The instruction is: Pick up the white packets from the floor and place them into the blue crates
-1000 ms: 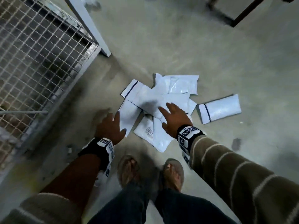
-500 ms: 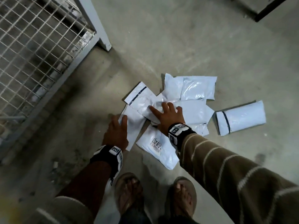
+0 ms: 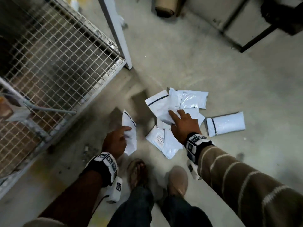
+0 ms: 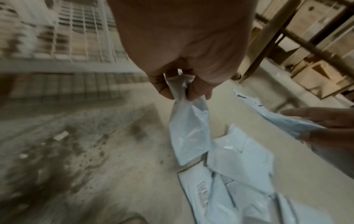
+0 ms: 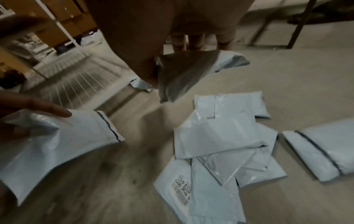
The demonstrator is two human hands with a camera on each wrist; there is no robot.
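Hands lifting white packets off a concrete floor (image 3: 205, 66).
Left hand (image 3: 114, 141) pinches one packet (image 3: 130, 133); right hand (image 3: 185, 125) grips another (image 3: 159, 105) above the pile (image 3: 165, 141).

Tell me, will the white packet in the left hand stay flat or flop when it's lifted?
Probably flop: the white packet bunches where the left hand pinches it, and the rest hangs down. It seems light, since a few fingers carry it. Its shiny plastic skin might be a bit slippery.
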